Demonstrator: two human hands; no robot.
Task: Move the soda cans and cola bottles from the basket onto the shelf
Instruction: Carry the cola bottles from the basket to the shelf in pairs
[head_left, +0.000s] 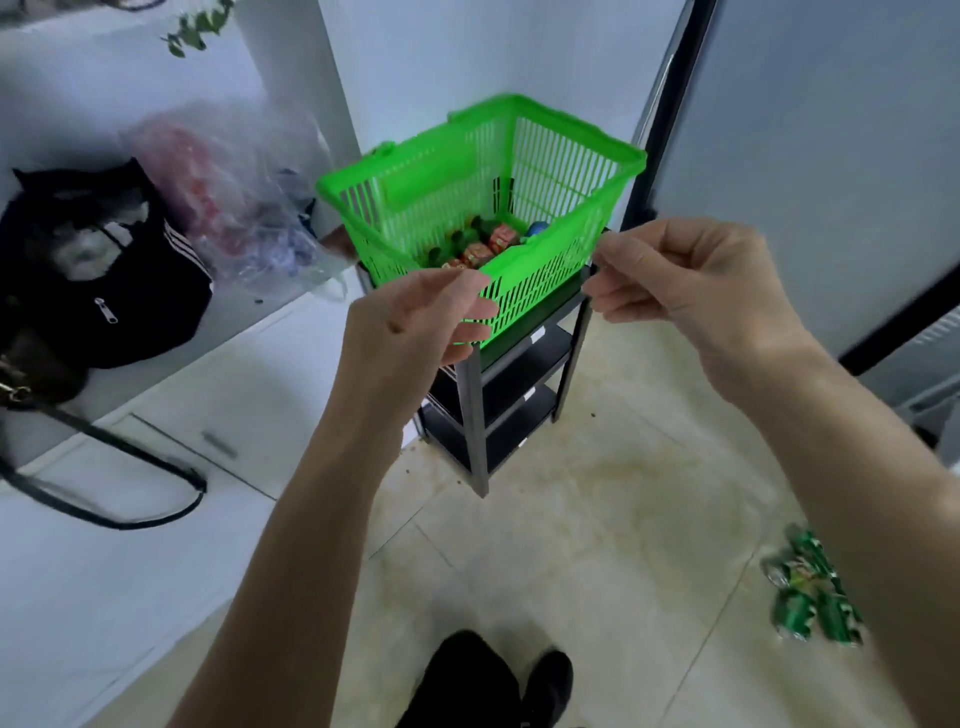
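Resting on the top of a dark shelf (519, 364) in the corner, the green basket (571, 171) stood tilted, its slatted plastic sides letting light through. Low in its bottom lay the drinks (480, 244): red-labelled and green ones packed close, with something blue at the far end, too blurred to tell cans from bottles. The lower tiers of the shelf looked bare.

Both hands were up at the basket's near side. The left hand (415, 322) had its fingers (470, 306) curled against the near corner, and the right hand (691, 280) had loosely bent fingers at the rim's right end; whether either truly gripped the plastic could not be told, and neither held a drink.

Judging by the look of them, full cans and bottles would be fairly heavy for their size, hard and smooth, perhaps slippery. Each seemed best taken round its middle, a bottle possibly at the neck, and lifted straight up so the thin, flexible basket walls did not snag it. A dropped can might dent.

A clump of green packaging (813, 592) lay on the floor (571, 519) to the right
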